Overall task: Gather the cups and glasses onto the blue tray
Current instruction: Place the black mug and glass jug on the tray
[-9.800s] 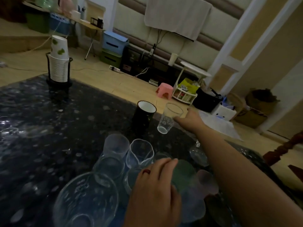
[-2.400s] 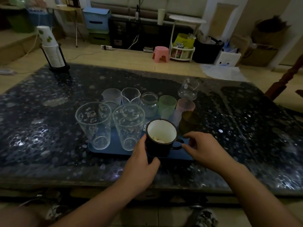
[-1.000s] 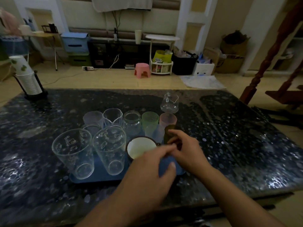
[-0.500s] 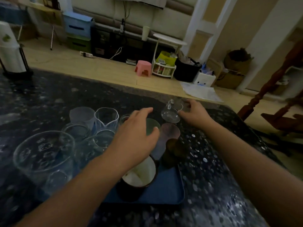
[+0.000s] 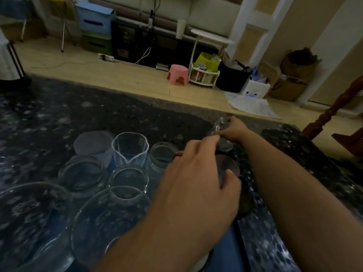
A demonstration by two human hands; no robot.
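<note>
A blue tray (image 5: 225, 250) lies on the dark speckled table (image 5: 59, 114), crowded with a frosted cup (image 5: 92, 144), a spouted glass (image 5: 129, 150), clear jars (image 5: 163, 156) and two big tumblers (image 5: 25, 222). A pink cup (image 5: 227, 165) and a brown cup (image 5: 245, 201) stand at the tray's right side. My left hand (image 5: 196, 179) hovers over the right-hand cups with fingers spread, hiding a green cup and the mug below. Beyond the tray's far right corner, my right hand (image 5: 233, 130) grips a small clear glass pitcher (image 5: 223, 138).
A stack of paper cups in a black holder (image 5: 7, 61) stands at the table's far left corner. The table's far edge runs just beyond my right hand. A wooden chair (image 5: 334, 114) stands off the right side, and a pink stool (image 5: 177, 74) is on the floor.
My right hand has closed around the small glass pitcher. My left hand has slid right, over the pink cup. The view has moved closer to the tray.
</note>
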